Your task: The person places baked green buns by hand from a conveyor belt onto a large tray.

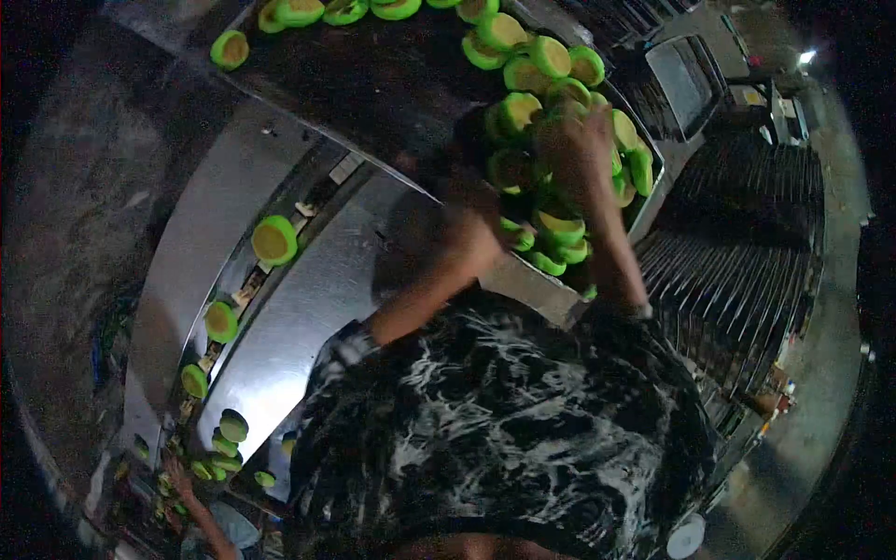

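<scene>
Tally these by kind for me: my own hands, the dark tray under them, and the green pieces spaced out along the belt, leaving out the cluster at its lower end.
Hands: 2, left hand and right hand
Tray: 1
Green pieces spaced along the belt: 3
Total: 6

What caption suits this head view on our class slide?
Right hand among round, green-sided, tan-faced pieces on a dark tray, blurred left hand near its edge, shiny metal panel alongside.
</scene>
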`<state>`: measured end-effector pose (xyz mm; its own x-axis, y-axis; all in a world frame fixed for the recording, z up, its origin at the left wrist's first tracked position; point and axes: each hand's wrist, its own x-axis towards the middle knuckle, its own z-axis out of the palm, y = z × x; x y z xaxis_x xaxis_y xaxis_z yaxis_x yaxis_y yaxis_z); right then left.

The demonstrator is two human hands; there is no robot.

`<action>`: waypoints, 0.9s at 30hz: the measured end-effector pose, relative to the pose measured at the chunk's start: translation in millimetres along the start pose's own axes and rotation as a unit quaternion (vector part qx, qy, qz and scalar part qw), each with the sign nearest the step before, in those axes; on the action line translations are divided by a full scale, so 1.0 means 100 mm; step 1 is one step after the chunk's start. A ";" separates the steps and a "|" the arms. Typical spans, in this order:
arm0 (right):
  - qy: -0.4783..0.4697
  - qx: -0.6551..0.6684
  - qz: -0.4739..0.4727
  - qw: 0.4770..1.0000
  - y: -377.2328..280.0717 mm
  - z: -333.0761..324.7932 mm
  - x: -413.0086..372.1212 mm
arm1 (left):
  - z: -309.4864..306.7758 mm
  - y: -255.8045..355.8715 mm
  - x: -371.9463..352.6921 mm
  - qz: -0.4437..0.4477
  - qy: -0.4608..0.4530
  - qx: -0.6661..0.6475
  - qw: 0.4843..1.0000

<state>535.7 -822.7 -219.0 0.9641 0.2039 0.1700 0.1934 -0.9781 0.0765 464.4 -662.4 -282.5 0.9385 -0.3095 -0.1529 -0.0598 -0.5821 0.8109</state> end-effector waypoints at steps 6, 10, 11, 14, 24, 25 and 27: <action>0.068 0.294 0.052 0.952 0.20 0.25 -0.34 | 0.48 -0.23 -0.15 0.213 -0.033 -0.010 0.976; 0.067 0.408 0.086 0.906 -0.36 0.19 0.02 | -0.68 -0.61 -0.50 0.089 0.341 -0.106 0.930; 0.066 0.428 0.034 0.901 -0.64 0.15 0.12 | -0.88 -0.86 -0.63 -0.036 0.367 -0.257 0.893; 0.091 0.452 -0.271 0.845 -1.72 0.39 0.29 | -1.50 -1.85 -1.42 -0.043 0.573 -0.199 0.794; 0.080 0.253 -0.102 0.959 -1.02 0.51 0.90 | -0.82 -1.36 -0.71 -0.106 0.235 0.052 0.965; 0.085 0.127 -0.084 0.985 -0.85 0.57 0.76 | -0.69 -1.28 -0.62 -0.083 0.263 0.150 0.949; 0.000 0.139 -0.118 0.983 -0.47 1.04 0.55 | -0.54 -1.33 -0.50 -0.159 0.318 0.205 0.912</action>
<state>598.8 -769.8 -315.0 0.8861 0.4273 0.1798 0.4547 -0.8766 -0.1577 444.3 -528.6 -352.0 0.9305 0.3459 0.1204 0.2492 -0.8387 0.4842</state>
